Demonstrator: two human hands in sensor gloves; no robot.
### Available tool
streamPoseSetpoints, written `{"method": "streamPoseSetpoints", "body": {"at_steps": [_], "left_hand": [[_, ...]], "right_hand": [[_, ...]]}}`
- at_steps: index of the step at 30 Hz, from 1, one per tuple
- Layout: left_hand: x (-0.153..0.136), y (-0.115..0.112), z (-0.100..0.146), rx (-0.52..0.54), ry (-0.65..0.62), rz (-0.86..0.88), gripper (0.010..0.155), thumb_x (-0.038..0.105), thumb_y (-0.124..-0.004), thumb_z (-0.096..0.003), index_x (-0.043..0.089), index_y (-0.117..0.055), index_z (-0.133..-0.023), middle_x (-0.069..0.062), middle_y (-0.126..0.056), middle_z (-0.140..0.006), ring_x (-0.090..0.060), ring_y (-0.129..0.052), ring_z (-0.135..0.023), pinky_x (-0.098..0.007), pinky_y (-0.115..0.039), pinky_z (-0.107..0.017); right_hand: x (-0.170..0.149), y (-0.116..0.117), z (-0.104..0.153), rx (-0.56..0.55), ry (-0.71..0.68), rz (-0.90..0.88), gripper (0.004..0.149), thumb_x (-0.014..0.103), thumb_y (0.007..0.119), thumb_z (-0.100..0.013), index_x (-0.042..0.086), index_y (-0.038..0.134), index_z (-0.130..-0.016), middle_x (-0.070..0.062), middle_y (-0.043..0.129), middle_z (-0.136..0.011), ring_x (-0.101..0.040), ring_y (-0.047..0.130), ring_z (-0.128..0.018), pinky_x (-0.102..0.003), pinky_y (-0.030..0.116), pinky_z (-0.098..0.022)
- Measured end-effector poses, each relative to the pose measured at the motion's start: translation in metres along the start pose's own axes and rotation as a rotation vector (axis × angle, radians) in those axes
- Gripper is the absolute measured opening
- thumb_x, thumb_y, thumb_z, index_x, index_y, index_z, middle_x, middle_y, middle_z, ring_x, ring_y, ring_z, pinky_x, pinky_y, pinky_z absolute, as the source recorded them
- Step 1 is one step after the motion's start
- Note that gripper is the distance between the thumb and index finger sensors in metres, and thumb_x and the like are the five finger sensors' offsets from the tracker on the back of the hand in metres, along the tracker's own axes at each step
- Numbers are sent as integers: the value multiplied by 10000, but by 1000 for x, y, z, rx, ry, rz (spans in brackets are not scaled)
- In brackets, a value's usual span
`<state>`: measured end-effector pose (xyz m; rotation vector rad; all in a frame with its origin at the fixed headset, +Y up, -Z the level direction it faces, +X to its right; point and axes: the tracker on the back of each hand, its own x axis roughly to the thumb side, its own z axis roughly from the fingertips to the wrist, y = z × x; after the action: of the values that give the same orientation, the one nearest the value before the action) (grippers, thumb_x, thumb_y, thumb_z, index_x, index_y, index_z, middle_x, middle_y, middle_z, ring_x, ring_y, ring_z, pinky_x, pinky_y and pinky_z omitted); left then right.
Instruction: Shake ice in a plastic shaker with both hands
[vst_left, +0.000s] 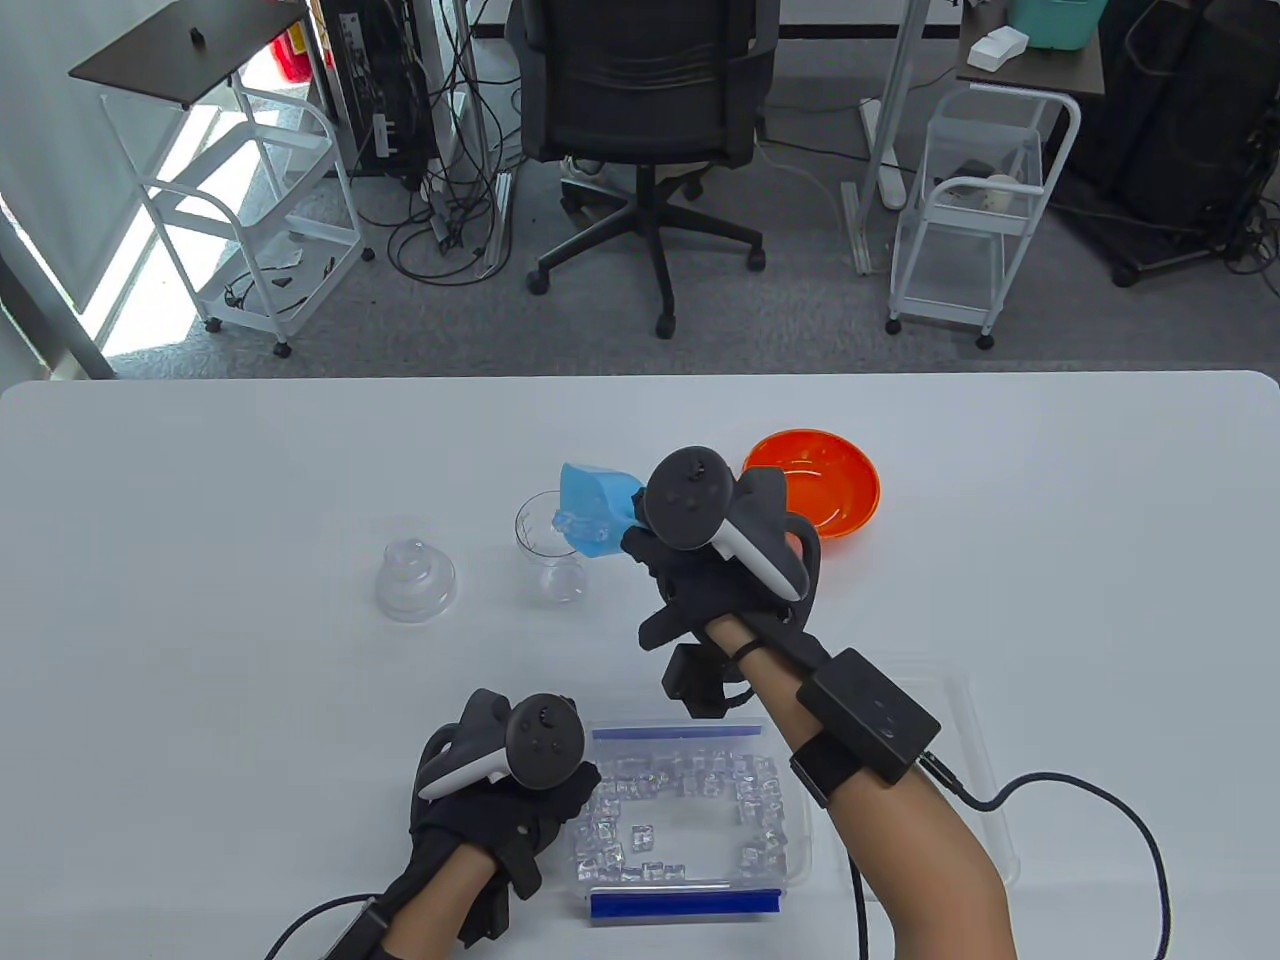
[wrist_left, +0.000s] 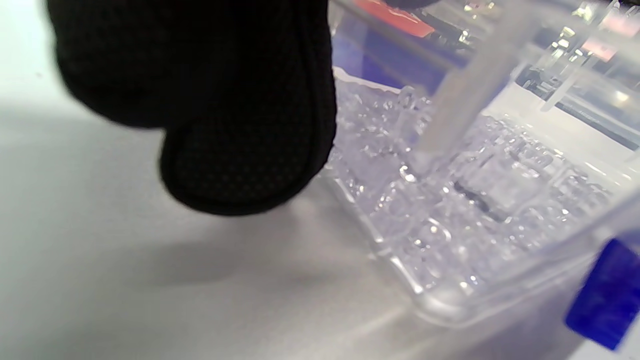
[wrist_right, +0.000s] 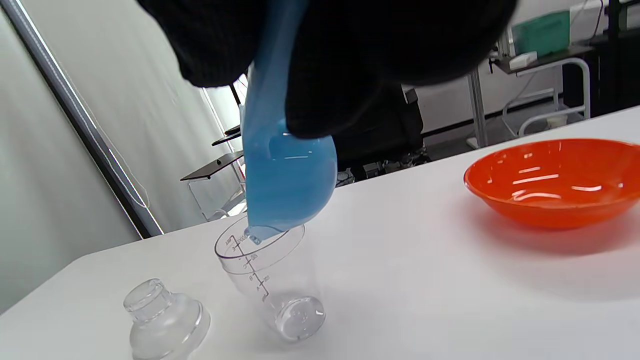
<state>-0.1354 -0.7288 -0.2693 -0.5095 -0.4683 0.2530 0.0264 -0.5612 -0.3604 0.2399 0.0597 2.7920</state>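
A clear plastic shaker cup (vst_left: 550, 556) (wrist_right: 267, 280) stands open on the white table. Its clear domed lid (vst_left: 414, 580) (wrist_right: 162, 320) stands to its left. My right hand (vst_left: 700, 560) grips a blue scoop (vst_left: 597, 514) (wrist_right: 285, 175) and tilts it mouth-down over the cup's rim. Ice shows at the scoop's lip in the table view. My left hand (vst_left: 520, 790) rests against the left wall of a clear box (vst_left: 690, 815) (wrist_left: 475, 210) holding several ice cubes. Its fingertips (wrist_left: 240, 165) hang just outside the box, above the table.
An orange bowl (vst_left: 820, 482) (wrist_right: 555, 182) sits behind my right hand. The ice box has blue clips (vst_left: 685, 903) (wrist_left: 607, 295) on its near and far edges and rests on a clear lid (vst_left: 975, 760). An office chair and white carts stand beyond the table.
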Motion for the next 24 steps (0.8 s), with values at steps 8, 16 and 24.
{"method": "streamPoseSetpoints", "body": {"at_steps": [8,16,24], "left_hand": [[0,-1,0,-3,-2,10,738,380,-453,-652,-132,-91,-1041,-223,-965,-700,-287,-1054,-413,-334,-877,-275],[0,-1,0,-6,0,10,740,381,-447,-651,-135,-84,-1037,-220,-963,-699,-284,-1054,-412,-334,-876,-275],[2,-2,0,-13,9,-11,733,371,-436,-650,-147,-77,-1024,-212,-961,-695,-282,-1052,-407,-336,-875,-271]], "right_hand": [[23,11,15,-129,-77,255,512,323,735,-549,119,705,-1018,-158,889,-765,-193,972,-381,-312,871,-254],[1,-5,52,-147,-172,176,507,321,729,-546,95,723,-1000,-167,905,-735,-182,982,-347,-298,881,-218],[-47,-30,120,-5,-177,112,492,329,733,-549,86,765,-977,-172,933,-685,-162,981,-293,-275,875,-167]]}}
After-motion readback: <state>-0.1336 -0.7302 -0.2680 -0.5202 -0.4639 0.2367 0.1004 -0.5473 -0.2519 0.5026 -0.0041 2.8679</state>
